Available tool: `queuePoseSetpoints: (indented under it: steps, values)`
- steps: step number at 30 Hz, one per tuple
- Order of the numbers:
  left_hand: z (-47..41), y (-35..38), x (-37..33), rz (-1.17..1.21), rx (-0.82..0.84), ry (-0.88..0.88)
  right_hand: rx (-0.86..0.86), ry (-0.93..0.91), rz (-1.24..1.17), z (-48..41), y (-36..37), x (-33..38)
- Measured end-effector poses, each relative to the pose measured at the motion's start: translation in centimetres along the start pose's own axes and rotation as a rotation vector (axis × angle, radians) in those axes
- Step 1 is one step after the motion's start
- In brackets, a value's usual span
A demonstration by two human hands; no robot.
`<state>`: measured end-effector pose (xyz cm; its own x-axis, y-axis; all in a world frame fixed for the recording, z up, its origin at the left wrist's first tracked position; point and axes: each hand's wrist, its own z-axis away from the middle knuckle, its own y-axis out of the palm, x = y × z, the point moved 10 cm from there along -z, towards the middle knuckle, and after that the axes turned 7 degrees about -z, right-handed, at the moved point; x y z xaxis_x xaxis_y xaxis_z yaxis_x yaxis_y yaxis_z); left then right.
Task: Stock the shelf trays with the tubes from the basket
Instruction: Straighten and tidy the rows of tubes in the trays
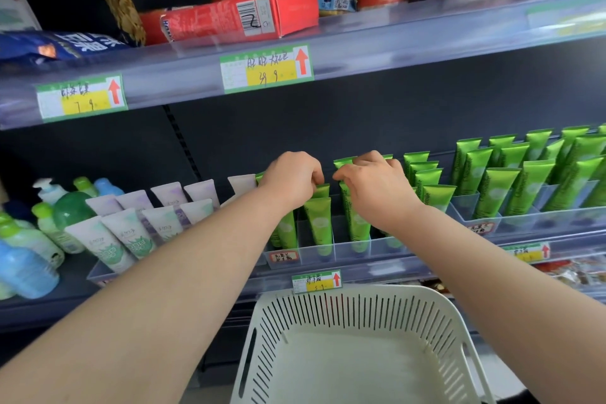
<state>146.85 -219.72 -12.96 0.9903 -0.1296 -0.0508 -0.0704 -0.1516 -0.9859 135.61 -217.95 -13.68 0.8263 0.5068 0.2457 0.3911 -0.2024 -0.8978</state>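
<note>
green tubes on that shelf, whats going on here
A person is stocking the clear shelf tray with green tubes. Both the left hand and the right hand are up at the tube tops, fingers on them. The white basket below shows no tubes inside.

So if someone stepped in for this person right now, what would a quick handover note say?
Left hand: fingers pinched on the top of a green tube in the clear shelf tray.
Right hand: fingers among the green tubes in the same tray; grip unclear.
White basket below the shelf: no tubes visible in the part that shows.
Done: tray rows look filled, standing upright.
Left: straighten these last tubes, check the basket is really empty.
</note>
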Motion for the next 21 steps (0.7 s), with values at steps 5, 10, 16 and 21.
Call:
queuePoseSetpoints:
  steps: [5,10,16,21]
  values:
    - [-0.4,0.1,0.7,0.086,0.044,-0.04,-0.015,-0.003,-0.022,-0.1,-0.2,0.3]
    - [-0.7,-1.7,2.5,0.215,-0.111,-0.12,-0.011,-0.009,-0.032,-0.1,0.3,0.4]
    - [-1.9,0.0,2.4,-0.025,0.051,-0.14,-0.033,0.003,-0.027,0.0,0.1,-0.2]
    - [-2.3,0.3,2.1,-0.013,-0.017,-0.169,-0.026,0.012,-0.034,-0.1,0.0,-0.9]
